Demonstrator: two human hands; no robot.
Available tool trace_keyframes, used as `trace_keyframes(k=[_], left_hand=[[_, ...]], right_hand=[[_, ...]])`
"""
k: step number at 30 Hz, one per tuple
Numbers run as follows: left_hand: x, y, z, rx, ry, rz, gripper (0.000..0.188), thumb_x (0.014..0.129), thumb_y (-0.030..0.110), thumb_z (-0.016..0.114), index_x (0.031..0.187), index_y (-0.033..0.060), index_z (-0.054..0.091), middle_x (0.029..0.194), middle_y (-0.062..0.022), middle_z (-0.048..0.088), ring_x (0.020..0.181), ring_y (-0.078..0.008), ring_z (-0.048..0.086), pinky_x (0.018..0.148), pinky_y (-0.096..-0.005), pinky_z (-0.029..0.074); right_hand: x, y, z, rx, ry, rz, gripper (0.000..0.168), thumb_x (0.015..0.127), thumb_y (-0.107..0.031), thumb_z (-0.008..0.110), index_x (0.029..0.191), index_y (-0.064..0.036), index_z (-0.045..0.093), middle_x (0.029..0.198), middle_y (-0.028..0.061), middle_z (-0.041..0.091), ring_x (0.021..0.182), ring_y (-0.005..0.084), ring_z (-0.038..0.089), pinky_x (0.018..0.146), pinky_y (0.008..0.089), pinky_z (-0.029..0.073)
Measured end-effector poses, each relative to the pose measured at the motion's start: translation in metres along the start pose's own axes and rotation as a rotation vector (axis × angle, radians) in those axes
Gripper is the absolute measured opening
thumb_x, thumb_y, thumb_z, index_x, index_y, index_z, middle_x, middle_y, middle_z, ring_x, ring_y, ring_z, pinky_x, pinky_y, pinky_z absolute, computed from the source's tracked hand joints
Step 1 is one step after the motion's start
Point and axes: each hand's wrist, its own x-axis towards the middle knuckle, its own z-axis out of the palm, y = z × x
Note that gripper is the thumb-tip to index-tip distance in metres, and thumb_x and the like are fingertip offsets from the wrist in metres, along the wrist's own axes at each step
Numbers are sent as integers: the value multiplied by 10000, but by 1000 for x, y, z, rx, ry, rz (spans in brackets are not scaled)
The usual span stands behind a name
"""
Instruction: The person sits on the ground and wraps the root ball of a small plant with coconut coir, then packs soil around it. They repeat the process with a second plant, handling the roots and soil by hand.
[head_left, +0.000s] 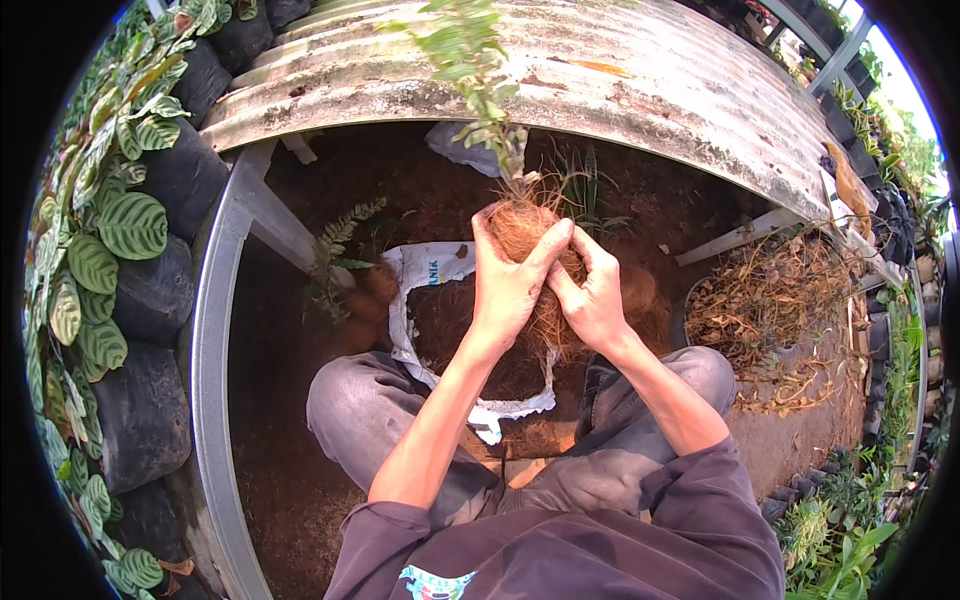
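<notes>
My left hand (506, 281) and my right hand (589, 292) are wrapped around a ball of brown coconut fiber (521, 229), thumbs meeting on its near side. Out of the top of the ball rises a leafy fern (476, 67), its fronds reaching over the corrugated sheet. Loose fibers hang below my hands. Under them, between my knees, lies a white plastic sack (405, 300) with its mouth spread wide and dark soil or fiber (442, 322) inside. My fingertips are partly hidden behind the ball.
A corrugated sheet (637, 97) on a metal frame (217, 300) spans the far side. A smaller fern (337, 240) stands at left, near more fiber balls. Dry plant litter (765, 300) fills a container at right. Black bags (150, 405) of striped-leaf plants (133, 225) line the left edge.
</notes>
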Motion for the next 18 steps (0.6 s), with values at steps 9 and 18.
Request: trace_keyframes(k=[9,18], left_hand=[[9,21,-16,-123,143,65,225,847,45,717,1034,26,594,920,-30,656,775,-94,624,682,-243,524],[11,25,-23,-70,203,45,255,842,120,749,1037,37,608,904,-17,644,755,-89,602,663,-253,506]], right_hand=[[13,-15,-27,297,-182,211,420,857,-192,724,1193,21,591,1170,130,618,1162,214,545,982,356,432],[4,-26,-21,372,-432,376,366,797,-144,788,1068,36,621,975,67,676,946,104,589,861,289,478]])
